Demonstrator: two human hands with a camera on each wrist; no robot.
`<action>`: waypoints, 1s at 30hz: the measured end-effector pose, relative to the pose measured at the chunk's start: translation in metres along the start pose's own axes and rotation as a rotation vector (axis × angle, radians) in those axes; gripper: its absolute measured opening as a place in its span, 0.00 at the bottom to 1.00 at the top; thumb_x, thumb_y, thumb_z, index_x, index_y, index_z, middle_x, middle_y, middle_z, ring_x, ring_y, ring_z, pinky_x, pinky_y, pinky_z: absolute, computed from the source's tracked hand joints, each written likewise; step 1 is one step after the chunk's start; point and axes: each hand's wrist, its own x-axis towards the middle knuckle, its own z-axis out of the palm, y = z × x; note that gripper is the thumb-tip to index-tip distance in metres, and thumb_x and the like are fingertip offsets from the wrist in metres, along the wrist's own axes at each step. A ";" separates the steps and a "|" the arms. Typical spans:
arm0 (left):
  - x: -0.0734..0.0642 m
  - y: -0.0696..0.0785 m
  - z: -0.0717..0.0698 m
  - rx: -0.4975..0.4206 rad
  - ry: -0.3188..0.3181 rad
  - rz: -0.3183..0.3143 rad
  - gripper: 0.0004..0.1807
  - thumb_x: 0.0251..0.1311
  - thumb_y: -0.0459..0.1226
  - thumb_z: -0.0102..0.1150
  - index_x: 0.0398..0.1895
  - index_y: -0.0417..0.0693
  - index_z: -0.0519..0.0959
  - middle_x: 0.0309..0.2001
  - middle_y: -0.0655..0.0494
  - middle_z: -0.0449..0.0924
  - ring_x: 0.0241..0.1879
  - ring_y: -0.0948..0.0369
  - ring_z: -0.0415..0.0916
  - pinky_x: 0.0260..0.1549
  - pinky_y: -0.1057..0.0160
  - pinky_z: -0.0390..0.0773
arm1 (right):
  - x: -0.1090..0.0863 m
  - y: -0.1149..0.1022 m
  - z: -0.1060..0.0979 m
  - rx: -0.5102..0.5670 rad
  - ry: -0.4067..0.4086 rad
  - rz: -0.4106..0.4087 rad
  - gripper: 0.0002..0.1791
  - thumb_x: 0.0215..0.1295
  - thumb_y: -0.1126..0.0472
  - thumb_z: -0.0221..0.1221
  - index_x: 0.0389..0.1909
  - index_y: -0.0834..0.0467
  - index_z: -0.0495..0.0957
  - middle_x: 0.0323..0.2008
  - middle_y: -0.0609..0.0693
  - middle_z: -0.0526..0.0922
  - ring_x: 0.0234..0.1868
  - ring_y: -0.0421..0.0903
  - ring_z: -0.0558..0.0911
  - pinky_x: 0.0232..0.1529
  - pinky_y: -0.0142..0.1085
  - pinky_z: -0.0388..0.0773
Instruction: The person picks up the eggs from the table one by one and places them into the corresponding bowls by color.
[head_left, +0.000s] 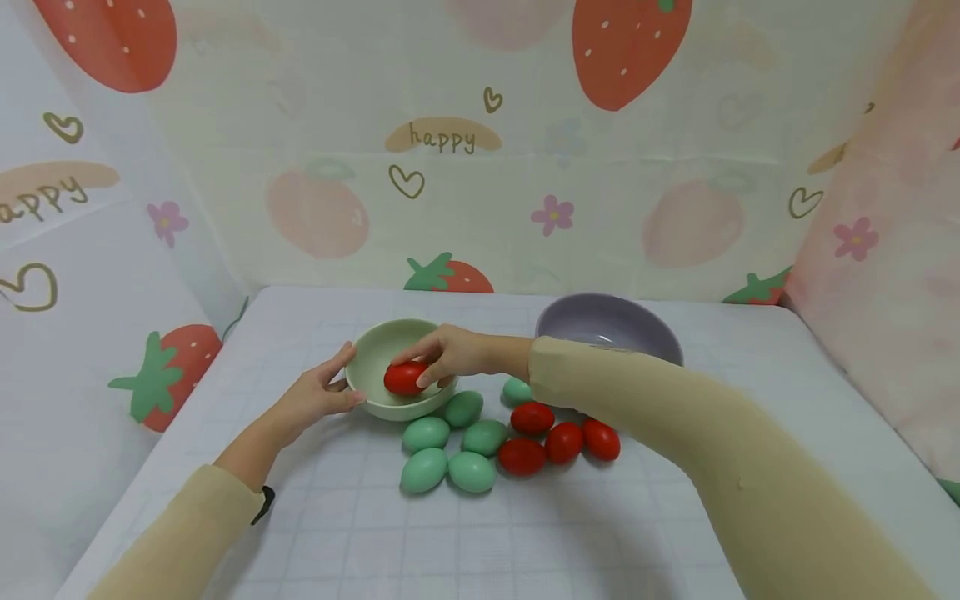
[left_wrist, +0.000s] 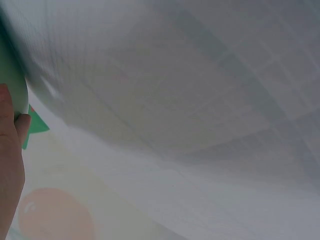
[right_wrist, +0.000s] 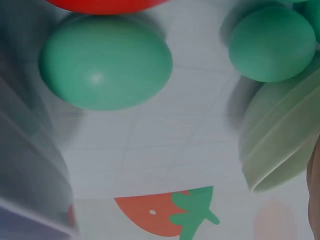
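A pale green bowl (head_left: 371, 354) stands on the table, left of the middle. At its left side my left hand (head_left: 318, 392) holds the rim, with the thumb toward the front and the fingers behind. Inside the bowl, my right hand (head_left: 456, 350) pinches a red egg (head_left: 402, 379) between thumb and fingers, low near the bottom. In the left wrist view only part of the left hand (left_wrist: 10, 155) shows at the edge, against the bowl's outer wall (left_wrist: 14, 85). The right wrist view cuts off most of the right hand (right_wrist: 314, 190).
Several green eggs (head_left: 425, 471) lie in front of the green bowl. Several red eggs (head_left: 522, 457) lie to their right. A purple bowl (head_left: 600, 321) stands at the back right, partly hidden by the right sleeve (head_left: 660, 400). One green egg (right_wrist: 105, 62) lies between the bowls.
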 end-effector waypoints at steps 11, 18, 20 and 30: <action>0.001 0.006 0.003 0.012 -0.003 -0.008 0.48 0.63 0.35 0.62 0.77 0.45 0.40 0.77 0.48 0.29 0.72 0.39 0.45 0.59 0.54 0.70 | 0.013 0.002 0.001 -0.037 -0.082 0.043 0.25 0.65 0.70 0.60 0.63 0.56 0.75 0.51 0.51 0.77 0.44 0.43 0.73 0.36 0.29 0.76; 0.001 0.005 0.003 0.019 0.004 -0.017 0.47 0.64 0.32 0.60 0.77 0.45 0.41 0.78 0.48 0.30 0.72 0.39 0.45 0.59 0.51 0.69 | 0.026 0.003 0.002 -0.139 -0.129 0.074 0.24 0.65 0.67 0.61 0.62 0.53 0.76 0.49 0.48 0.77 0.48 0.42 0.72 0.42 0.26 0.74; 0.001 0.005 0.003 0.020 0.004 -0.017 0.47 0.64 0.33 0.61 0.77 0.45 0.41 0.78 0.49 0.30 0.72 0.39 0.45 0.59 0.51 0.68 | 0.029 0.003 0.003 -0.130 -0.142 0.095 0.24 0.65 0.66 0.61 0.62 0.53 0.76 0.48 0.48 0.76 0.43 0.41 0.73 0.39 0.27 0.75; -0.001 0.002 0.002 0.010 0.007 -0.013 0.47 0.64 0.33 0.60 0.77 0.45 0.40 0.77 0.49 0.28 0.72 0.38 0.44 0.60 0.52 0.68 | 0.041 0.004 0.012 -0.129 -0.160 0.153 0.24 0.66 0.67 0.60 0.63 0.51 0.75 0.48 0.48 0.72 0.31 0.40 0.73 0.33 0.28 0.76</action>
